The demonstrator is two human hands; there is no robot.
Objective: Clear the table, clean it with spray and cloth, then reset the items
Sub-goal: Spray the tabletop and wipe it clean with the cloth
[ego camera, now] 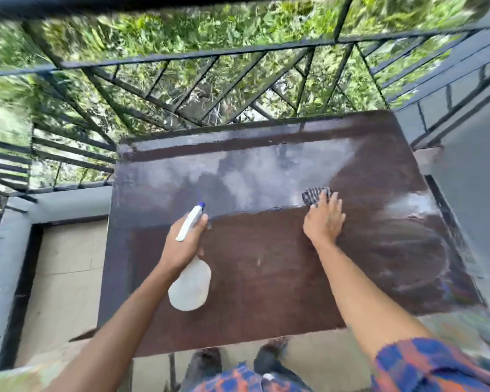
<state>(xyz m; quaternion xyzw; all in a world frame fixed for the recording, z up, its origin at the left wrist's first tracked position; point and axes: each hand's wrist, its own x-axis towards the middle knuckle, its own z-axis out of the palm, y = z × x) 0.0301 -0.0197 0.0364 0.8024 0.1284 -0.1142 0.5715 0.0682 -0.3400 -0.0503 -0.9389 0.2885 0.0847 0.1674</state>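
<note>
My left hand is closed round the neck of the spray bottle, held above the table — light plastic, likely slick if wet. My right hand presses flat on the cloth, soft and limp, mid-table. Top is bare, smooth, streaked wet — iron railing just beyond, foliage behind

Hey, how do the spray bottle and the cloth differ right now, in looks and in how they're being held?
The spray bottle is plain white with a blue nozzle tip; the cloth is dark with pale stripes. The left hand grips the spray bottle by its neck above the table, while the right hand presses the cloth flat on the table. The spray bottle shows almost whole; the cloth is partly hidden under fingers. Each is held in one hand.
</note>
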